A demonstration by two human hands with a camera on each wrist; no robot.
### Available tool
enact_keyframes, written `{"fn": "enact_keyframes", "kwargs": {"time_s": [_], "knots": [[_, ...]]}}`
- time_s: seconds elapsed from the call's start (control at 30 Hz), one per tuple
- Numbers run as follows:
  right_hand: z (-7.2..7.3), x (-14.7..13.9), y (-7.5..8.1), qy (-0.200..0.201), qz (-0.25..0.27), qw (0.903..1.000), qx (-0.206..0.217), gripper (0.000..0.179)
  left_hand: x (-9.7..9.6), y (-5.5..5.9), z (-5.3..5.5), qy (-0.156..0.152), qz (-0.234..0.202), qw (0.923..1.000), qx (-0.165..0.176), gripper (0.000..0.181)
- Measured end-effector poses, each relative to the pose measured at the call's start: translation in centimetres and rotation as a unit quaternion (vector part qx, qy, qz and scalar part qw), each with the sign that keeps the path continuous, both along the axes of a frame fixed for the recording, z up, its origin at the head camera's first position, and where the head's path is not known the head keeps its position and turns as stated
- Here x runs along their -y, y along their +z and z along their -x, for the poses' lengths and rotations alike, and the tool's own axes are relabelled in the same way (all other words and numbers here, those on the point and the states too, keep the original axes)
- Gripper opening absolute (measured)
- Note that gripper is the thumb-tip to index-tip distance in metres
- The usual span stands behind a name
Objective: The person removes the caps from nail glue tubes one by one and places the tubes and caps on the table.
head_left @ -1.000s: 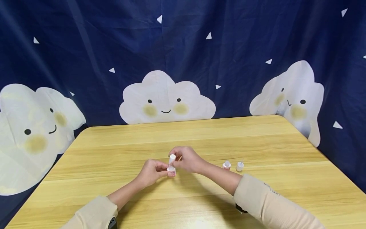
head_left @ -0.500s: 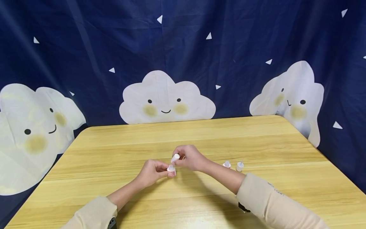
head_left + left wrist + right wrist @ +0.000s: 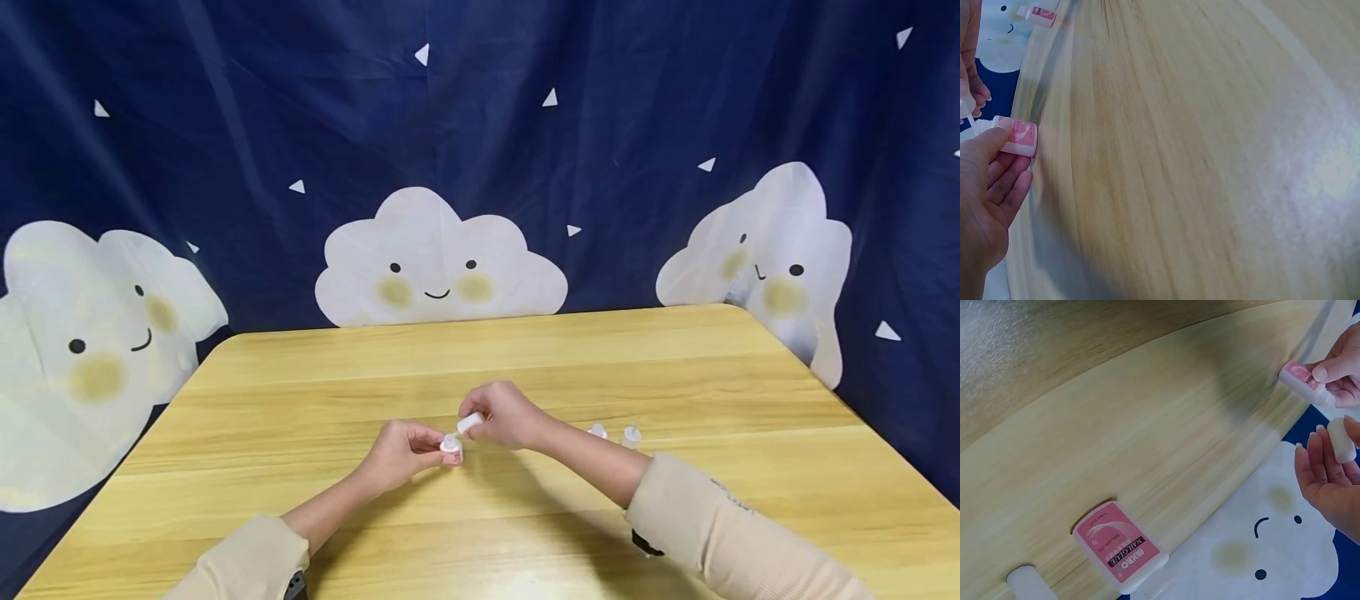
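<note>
My left hand grips a small white nail glue bottle with a pink label, thumb across its front. The bottle's neck is uncapped, and it stands upright over the table in the head view. Just right of that neck, my right hand pinches a white cap between thumb and fingers. The cap is tilted toward the bottle, and a thin stem shows under it in the left wrist view. In the right wrist view a second nail glue bottle stands on the table near a white cap.
The wooden table has a dark blue curtain with cloud faces behind it. My right forearm passes in front of the second bottle and its neighbouring cap, partly covering them in the head view.
My right hand has lifted the cap off the held bottle's neck, moved it slightly right and tipped it over. The left hand keeps its hold on the bottle.
</note>
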State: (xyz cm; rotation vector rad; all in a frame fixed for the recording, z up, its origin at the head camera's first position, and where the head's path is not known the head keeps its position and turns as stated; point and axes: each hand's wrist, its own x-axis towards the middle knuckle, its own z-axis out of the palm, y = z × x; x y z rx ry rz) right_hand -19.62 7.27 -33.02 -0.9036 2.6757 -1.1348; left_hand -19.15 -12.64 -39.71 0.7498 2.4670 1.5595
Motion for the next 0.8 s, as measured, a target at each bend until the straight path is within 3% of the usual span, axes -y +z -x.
{"fn": "enact_keyframes", "kwargs": {"time_s": [0.37,0.6,0.8], "knots": [[0.0,-0.7,-0.3,0.035,-0.048,0.9982,0.000,0.009,-0.1,-0.1,0.0,0.008,0.007,0.9999,0.000,0.026],[-0.1,-1.1,-0.5,0.047,-0.047,0.9975,-0.024,0.009,-0.1,-0.1,-0.1,0.003,0.004,1.0000,0.001,0.024],[-0.1,-1.6,-0.8,0.039,-0.039,0.9983,-0.019,0.011,-0.1,-0.1,-0.1,0.000,0.001,1.0000,0.001,0.023]]}}
